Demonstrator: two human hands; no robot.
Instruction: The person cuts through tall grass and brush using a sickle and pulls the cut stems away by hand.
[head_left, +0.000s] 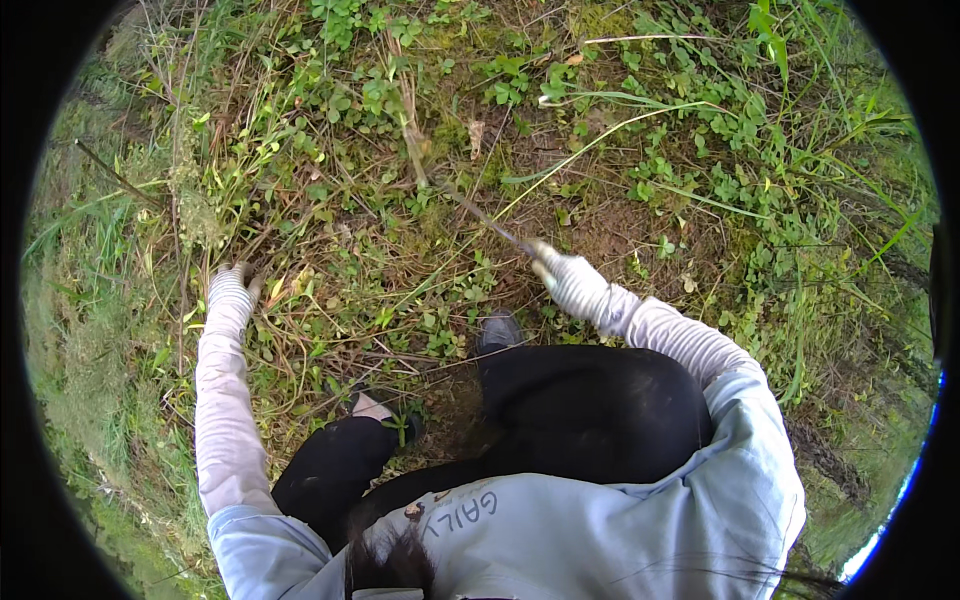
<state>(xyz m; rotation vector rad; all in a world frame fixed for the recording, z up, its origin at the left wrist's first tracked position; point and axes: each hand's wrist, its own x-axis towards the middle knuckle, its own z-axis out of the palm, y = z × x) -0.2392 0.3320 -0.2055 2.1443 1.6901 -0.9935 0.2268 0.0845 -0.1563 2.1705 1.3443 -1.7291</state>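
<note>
My right hand (559, 271), in a pale work glove, is closed around the near end of a thin, dark, blurred rod-like tool (487, 219) that points up and to the left across the ground. Whether its far end joins the pale dry stalks beyond it is unclear. My left hand (234, 286), gloved too, reaches down into leafy weeds (247, 225) at the left. Its fingertips are partly hidden among stems, so what it grips cannot be told. Long grass blades (622, 135) lie across the ground near the tool.
Clover and low weeds (697, 172) spread at the right, around patches of reddish soil (600, 225). A dry twig (112, 172) sticks up at the far left. My shoe (500, 330) and bent knees in black trousers (600, 412) are close below my right hand.
</note>
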